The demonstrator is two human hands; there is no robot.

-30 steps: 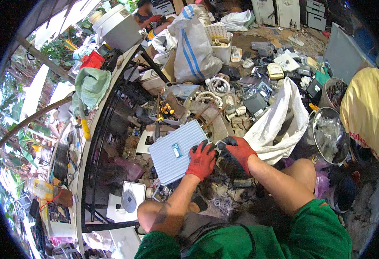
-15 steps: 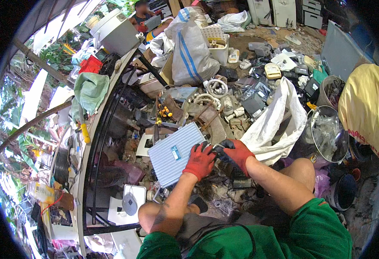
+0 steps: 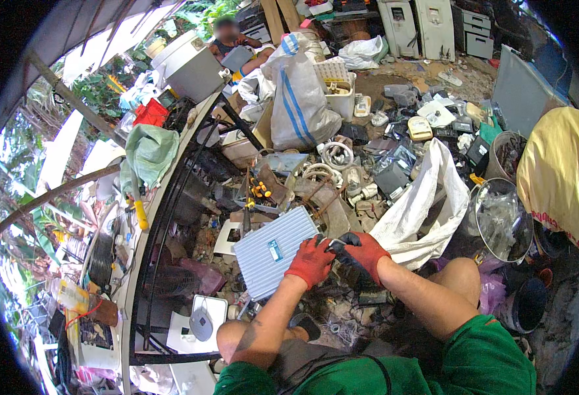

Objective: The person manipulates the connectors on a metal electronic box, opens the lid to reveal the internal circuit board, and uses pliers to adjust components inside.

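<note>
The box [image 3: 275, 253] is laid in front of the knees, slightly turned, with its right corner just beside or under the left hand [image 3: 310, 262]. By that hand, in a red glove with dark fingertips, the fingers are kept bent toward the corner; whether anything is gripped by them cannot be told. By the right hand [image 3: 362, 251], gloved alike, the thumb and fingers are brought together narrowly on a small pale piece [image 3: 335, 243], whose shape is mostly hidden. The two sets of fingertips are nearly met.

The box is pale grey, flat and four-sided; its face is covered by straight parallel ribs and marked by a small blue-and-white label [image 3: 274, 251]. To the right, a white sack [image 3: 457, 209] of woven plastic is slumped open in soft folds. Beyond the box, round loops are formed by a pale coil [image 3: 337, 155], and yellow-and-black handles [image 3: 260, 189] are bunched together. Nearer the left knee, a round grey disc [image 3: 201, 324] is rested on a smooth white plate [image 3: 218, 308]. At the far right, a yellow sack [image 3: 558, 174] is draped in creases.
</note>
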